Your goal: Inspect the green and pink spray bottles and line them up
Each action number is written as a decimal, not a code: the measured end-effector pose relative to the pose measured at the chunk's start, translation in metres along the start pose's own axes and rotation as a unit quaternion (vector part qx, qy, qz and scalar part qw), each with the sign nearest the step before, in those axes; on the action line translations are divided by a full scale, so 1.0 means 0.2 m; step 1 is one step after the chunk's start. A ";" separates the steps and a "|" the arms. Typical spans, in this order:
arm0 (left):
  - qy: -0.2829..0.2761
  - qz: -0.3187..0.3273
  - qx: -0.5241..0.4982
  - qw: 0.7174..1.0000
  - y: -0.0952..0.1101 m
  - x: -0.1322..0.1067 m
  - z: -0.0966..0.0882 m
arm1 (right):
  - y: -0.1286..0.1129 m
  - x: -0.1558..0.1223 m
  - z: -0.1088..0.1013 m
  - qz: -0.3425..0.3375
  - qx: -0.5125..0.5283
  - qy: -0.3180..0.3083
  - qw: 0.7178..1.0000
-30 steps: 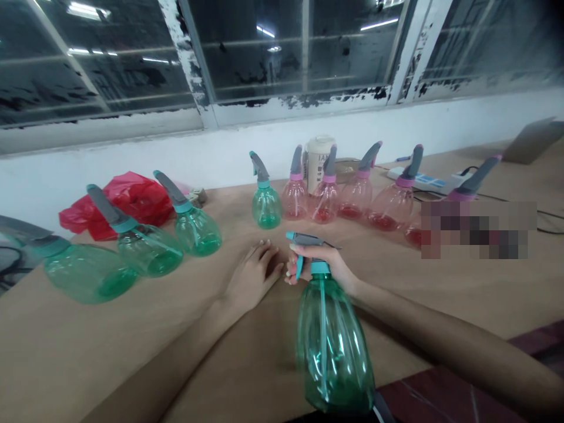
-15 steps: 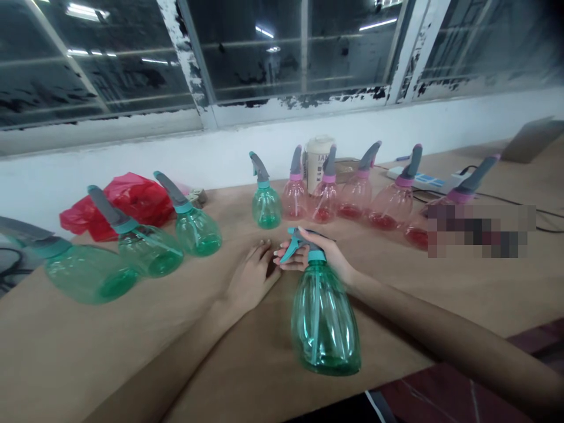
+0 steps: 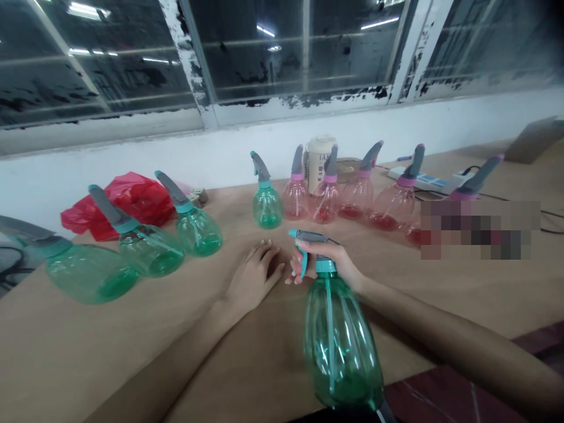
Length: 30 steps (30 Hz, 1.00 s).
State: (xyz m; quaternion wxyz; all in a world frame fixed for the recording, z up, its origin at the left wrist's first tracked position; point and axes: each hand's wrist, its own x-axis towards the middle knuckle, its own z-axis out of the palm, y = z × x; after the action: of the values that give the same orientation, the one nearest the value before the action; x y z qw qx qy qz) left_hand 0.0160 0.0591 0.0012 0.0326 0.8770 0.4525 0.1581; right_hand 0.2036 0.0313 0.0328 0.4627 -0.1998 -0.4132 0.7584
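Observation:
A clear green spray bottle with a grey and teal trigger head is gripped at its neck by my right hand. Its base hangs over the table's near edge, and a little green shows at the bottom. My left hand lies flat on the table with fingers stretched out, just left of the held bottle and apart from it. Beyond my left hand stands another green spray bottle. Several more green spray bottles, one of them nearest my left arm, stand in a row at the left.
Several pink spray bottles stand at the back right, before a paper cup. A red plastic bag lies behind the left bottles. A power strip with cables is at the right. A wall with windows borders the wooden table.
The held green spray bottle has moved nearer and slightly right, now past the table edge. My right hand went with it, away from my left hand, which stays in place.

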 end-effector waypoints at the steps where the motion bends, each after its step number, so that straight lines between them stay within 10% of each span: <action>1: 0.004 0.005 -0.001 1.000 0.00 0.00 0.00 | -0.01 -0.01 0.01 -0.016 -0.009 -0.012 1.000; 8: 0.038 0.012 0.012 0.999 0.00 0.00 0.01 | -0.05 -0.02 0.04 -0.114 -0.060 -0.012 0.992; 30: 0.040 0.020 -0.002 0.999 0.01 -0.02 0.02 | -0.05 0.05 0.08 -0.064 -0.064 0.019 0.996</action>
State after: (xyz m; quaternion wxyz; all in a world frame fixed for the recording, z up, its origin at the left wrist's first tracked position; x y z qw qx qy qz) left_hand 0.0168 0.0542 -0.0038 0.0125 0.8787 0.4356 0.1947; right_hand 0.1933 0.0358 0.0516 0.5043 -0.2167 -0.4638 0.6954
